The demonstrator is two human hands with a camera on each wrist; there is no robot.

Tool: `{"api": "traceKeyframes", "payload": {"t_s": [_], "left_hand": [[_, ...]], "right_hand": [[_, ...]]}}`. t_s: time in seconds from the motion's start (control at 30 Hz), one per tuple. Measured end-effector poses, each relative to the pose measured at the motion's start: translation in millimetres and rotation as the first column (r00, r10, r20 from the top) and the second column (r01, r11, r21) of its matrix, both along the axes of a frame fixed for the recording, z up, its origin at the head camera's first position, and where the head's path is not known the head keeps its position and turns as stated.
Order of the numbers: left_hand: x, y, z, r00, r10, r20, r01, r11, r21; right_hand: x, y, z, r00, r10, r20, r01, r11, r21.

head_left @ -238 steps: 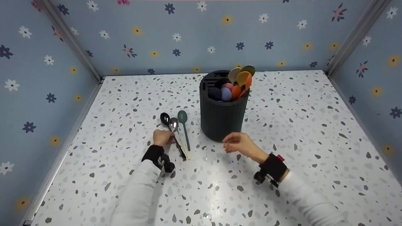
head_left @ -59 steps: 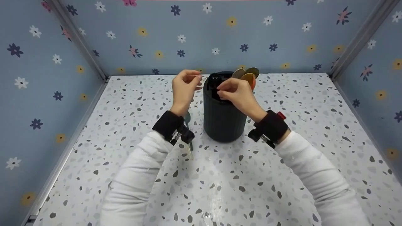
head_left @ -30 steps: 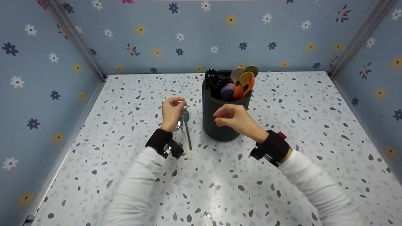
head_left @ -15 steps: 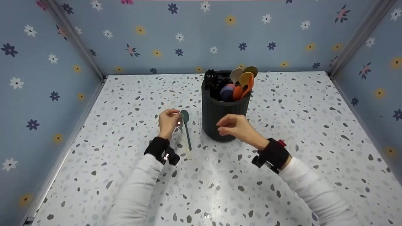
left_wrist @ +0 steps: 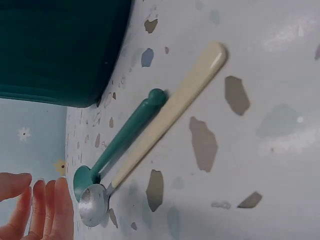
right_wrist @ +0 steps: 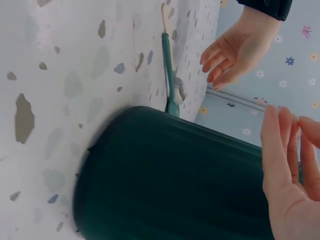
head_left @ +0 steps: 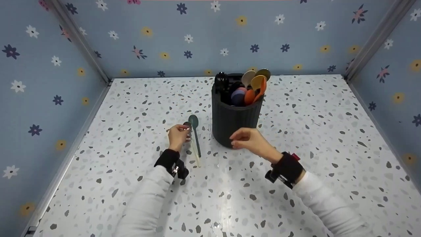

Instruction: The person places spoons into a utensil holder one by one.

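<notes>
Two spoons lie side by side on the table: a silver-bowled spoon with a cream handle (left_wrist: pixel 170 112) and a dark green spoon (head_left: pixel 195 135). My left hand (head_left: pixel 178 136) hovers by the silver bowl and partly covers it in the head view. In the left wrist view its fingers (left_wrist: pixel 64 205) are relaxed and hold nothing, just beside the bowl. My right hand (head_left: pixel 251 143) is loosely bent in front of the dark ribbed utensil holder (head_left: pixel 235 123), with nothing in its fingers. A shiny black spoon (head_left: pixel 221 80) stands at the holder's left side.
Several coloured spoons, among them an orange one (head_left: pixel 249 97) and a yellow one (head_left: pixel 258 82), stand in the right part of the holder. The speckled white table (head_left: pixel 210 197) is bordered by blue flowered panels (head_left: pixel 223 36) at the back and both sides.
The black spoon went from the table into the holder. My left hand then came back down to the two remaining spoons, while my right hand dropped from the holder's rim to its base.
</notes>
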State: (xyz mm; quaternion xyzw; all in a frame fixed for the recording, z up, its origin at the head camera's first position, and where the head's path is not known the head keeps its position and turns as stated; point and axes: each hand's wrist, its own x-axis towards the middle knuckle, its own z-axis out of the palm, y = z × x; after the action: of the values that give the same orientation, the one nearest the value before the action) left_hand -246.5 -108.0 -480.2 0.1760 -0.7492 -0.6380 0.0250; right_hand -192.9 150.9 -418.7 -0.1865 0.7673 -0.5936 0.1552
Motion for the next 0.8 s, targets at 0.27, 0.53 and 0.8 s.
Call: {"api": "traceKeyframes", "payload": {"t_s": [0.27,0.53,0.8], "left_hand": [[-49.3,-24.8,-106.7,0.998,-0.053,-0.029,0.051,0.996,-0.073],[-53.0,-26.3,-125.5,0.996,-0.077,0.042,0.085,0.962,-0.260],[-82.1,-34.2,-180.4,0.999,-0.039,-0.025,0.020,0.853,-0.522]], "right_hand": [[2.3,6.0,-13.6,0.999,0.014,0.040,-0.014,1.000,-0.016],[5.2,10.8,-23.9,0.997,-0.001,0.078,0.002,1.000,-0.014],[6.7,13.8,-34.2,0.991,-0.033,0.128,0.036,0.999,-0.024]]}}
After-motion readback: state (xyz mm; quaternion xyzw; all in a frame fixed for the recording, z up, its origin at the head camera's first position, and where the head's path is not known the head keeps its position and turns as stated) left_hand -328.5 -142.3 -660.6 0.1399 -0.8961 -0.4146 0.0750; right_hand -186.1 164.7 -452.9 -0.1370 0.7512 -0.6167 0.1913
